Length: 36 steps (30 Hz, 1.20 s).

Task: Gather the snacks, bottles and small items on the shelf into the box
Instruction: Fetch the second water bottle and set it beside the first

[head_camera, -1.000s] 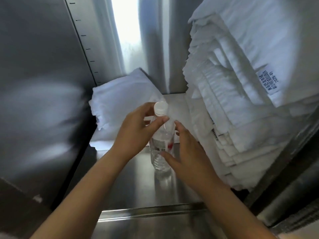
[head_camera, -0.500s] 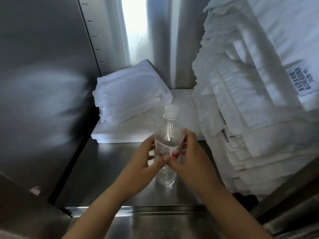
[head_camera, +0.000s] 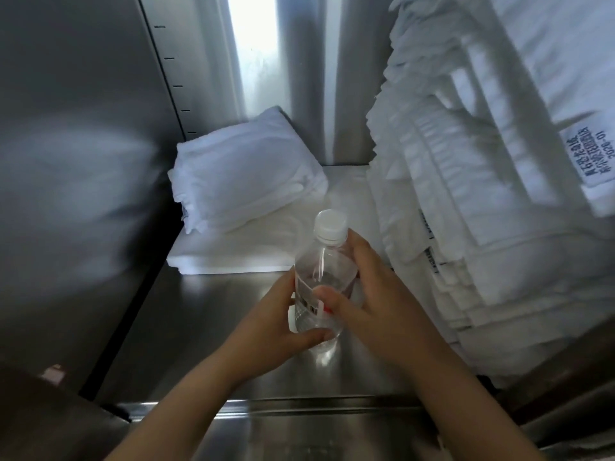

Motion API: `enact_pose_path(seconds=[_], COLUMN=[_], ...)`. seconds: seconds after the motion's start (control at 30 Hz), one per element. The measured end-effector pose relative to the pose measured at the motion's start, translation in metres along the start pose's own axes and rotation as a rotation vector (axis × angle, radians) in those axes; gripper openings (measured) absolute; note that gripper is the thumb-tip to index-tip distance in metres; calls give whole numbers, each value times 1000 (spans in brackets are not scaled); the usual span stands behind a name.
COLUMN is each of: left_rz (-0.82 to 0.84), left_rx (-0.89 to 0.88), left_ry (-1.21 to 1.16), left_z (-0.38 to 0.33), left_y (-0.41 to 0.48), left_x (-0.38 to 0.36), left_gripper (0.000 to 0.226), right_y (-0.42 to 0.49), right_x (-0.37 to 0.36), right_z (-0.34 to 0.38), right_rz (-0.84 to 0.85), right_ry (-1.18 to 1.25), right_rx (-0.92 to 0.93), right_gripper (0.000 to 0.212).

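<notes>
The stainless steel shelf [head_camera: 199,344] is showing bare, shiny metal across its front and left parts. A flat folded white cloth [head_camera: 233,257] is lying directly on it along the back, reaching over to the tall stack of white towels [head_camera: 466,254] that is filling the right side. 1 plump folded white bundle [head_camera: 246,171] is resting on top of the flat cloth at the back left, not on the steel itself. 1 clear water bottle [head_camera: 321,281] with a white cap is standing upright near the front middle, just in front of the cloth's edge. Whether its base is touching the steel is not showing clearly.
</notes>
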<state>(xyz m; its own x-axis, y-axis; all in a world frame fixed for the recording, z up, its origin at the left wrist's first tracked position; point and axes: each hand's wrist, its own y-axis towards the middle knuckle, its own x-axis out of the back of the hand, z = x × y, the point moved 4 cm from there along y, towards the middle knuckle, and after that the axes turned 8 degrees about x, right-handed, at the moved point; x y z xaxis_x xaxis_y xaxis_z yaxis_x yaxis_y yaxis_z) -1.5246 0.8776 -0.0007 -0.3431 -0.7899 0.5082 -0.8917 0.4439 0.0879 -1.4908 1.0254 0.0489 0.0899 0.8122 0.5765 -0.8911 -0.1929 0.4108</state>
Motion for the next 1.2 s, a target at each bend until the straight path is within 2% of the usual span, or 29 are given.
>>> enact_pose_path(seconds=[0.23, 0.37, 0.43, 0.6, 0.77, 1.03, 1.2], left_rz=[-111, -81, -66, -65, -65, -179, -337], left_rx=[-56, -37, -25, -2, -15, 55, 238], left_ry=[-66, -121, -132, -175, -133, -101, -70], left_z=[6, 8, 7, 19, 18, -10, -22], left_y=[-10, -13, -9, 3, 4, -61, -140], left_x=[-5, -17, -19, -17, -16, -23, -34], left_gripper=[73, 83, 87, 76, 76, 73, 75], right_y=[-4, 1, 5, 11, 8, -28, -72], right_x=[2, 0, -3, -1, -5, -3, -17], right_z=[4, 10, 14, 9, 10, 37, 68], right_rz=[-89, -151, -157, -228, -259, -170, -58], right_ry=[-195, -118, -165, -101, -98, -22, 83], right_rx=[158, 244, 290, 283, 301, 362, 429], right_gripper=[60, 73, 73, 70, 70, 67, 68])
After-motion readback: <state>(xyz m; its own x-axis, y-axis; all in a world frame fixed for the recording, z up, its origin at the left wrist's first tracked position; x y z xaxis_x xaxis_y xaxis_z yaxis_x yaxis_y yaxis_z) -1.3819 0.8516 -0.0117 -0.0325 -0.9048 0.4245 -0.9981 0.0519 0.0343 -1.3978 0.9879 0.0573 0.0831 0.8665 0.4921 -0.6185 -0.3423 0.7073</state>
